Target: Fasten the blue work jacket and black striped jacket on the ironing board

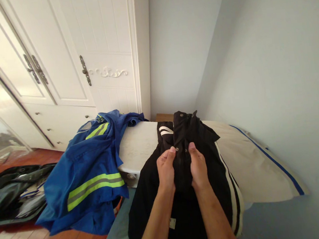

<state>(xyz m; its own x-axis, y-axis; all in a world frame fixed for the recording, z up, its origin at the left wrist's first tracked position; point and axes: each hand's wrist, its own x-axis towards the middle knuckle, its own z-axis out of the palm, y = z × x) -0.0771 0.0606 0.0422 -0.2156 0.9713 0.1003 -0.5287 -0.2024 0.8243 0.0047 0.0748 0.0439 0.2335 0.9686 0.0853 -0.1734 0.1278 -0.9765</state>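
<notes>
A black jacket (147,196) with white stripes on its sleeve and cuff lies spread in front of me. My left hand (165,169) pinches one edge of its front, close to a metal snap button. Opposite it, my right hand (198,165) grips the other edge between thumb and fingers. Several snaps run along the two edges, which lie a small gap apart. A small pale label shows inside the jacket beside my left forearm. The fingers under the cloth are hidden.
A blue work jacket (87,169) with yellow-grey reflective bands drapes over the white nightstand (136,143). To the right is a cream pillow (252,163) with blue trim. An open bag (16,191) lies on the wooden floor. White wardrobe doors (54,43) stand behind.
</notes>
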